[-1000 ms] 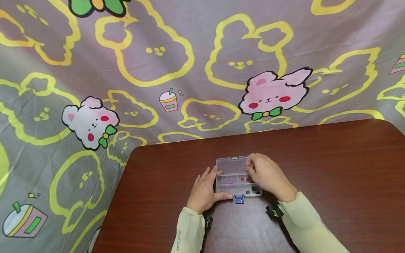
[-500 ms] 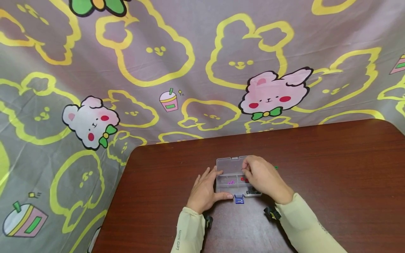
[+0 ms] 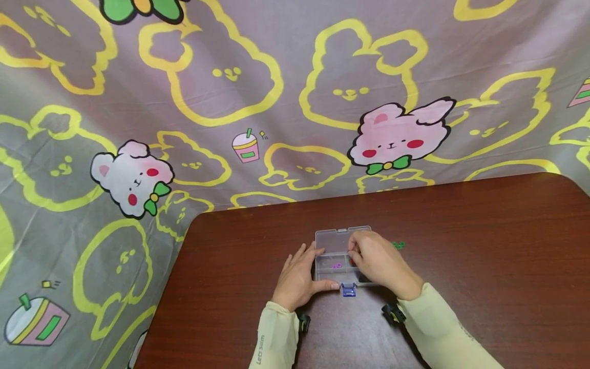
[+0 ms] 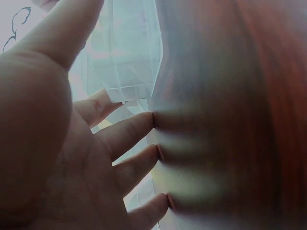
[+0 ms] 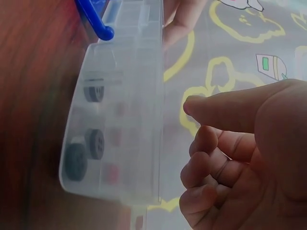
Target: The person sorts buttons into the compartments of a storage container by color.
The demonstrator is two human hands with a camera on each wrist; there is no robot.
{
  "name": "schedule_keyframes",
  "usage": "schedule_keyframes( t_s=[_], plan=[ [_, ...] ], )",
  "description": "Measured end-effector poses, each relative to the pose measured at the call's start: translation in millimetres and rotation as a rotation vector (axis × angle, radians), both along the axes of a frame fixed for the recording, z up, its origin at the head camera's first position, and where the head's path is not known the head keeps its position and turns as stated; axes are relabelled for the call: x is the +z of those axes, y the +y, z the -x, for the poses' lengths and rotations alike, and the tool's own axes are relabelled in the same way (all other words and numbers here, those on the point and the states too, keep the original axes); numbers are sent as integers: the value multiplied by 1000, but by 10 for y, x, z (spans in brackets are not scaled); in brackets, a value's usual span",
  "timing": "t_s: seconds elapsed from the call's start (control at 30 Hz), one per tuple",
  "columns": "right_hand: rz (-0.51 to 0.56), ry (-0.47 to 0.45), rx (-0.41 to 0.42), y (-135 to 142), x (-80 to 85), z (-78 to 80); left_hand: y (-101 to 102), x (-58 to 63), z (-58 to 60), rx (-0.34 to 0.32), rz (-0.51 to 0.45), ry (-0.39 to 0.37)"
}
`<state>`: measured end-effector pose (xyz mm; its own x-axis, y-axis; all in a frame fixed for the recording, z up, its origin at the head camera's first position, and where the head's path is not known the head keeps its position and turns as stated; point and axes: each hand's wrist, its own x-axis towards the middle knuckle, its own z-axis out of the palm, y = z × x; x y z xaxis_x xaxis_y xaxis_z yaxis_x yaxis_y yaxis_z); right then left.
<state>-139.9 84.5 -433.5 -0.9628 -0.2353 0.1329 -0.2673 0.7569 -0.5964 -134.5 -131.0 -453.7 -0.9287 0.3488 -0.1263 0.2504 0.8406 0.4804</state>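
Note:
A clear plastic compartment box [image 3: 328, 277] stands on the table, its lid [image 3: 332, 241] folded back and its blue latch [image 3: 349, 291] at the front. My left hand [image 3: 295, 279] steadies the box's left side, thumb along the front edge and other fingers spread onto the table. Above the right compartments, my right hand [image 3: 384, 261] has curled fingers, thumb close to the index finger; I cannot tell whether something small is between them. Purple pieces [image 3: 338, 266] lie in the back left compartment. Black button-like discs [image 5: 96, 143] show through the wall in the right wrist view, with blurred red pieces [image 5: 113, 173] behind them.
Several small green pieces [image 3: 399, 246] lie on the brown table [image 3: 484, 256], right of the box beyond my right hand. A patterned cloth [image 3: 286, 102] hangs behind the table's far edge.
My right hand has shifted left and slightly down over the box, covering most of the red and black pieces and uncovering the green pieces on the table. The left hand has stayed still.

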Motion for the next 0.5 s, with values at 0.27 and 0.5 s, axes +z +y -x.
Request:
schedule_keyframes(
  t_s=[0.27, 0.5],
  plan=[
    [-20, 10, 23, -47, -11, -5, -5, -2, 2, -2, -3, 5],
    [-7, 44, 51, -85, -42, -41, -1, -6, 3, -5, 5, 7]
  ],
)
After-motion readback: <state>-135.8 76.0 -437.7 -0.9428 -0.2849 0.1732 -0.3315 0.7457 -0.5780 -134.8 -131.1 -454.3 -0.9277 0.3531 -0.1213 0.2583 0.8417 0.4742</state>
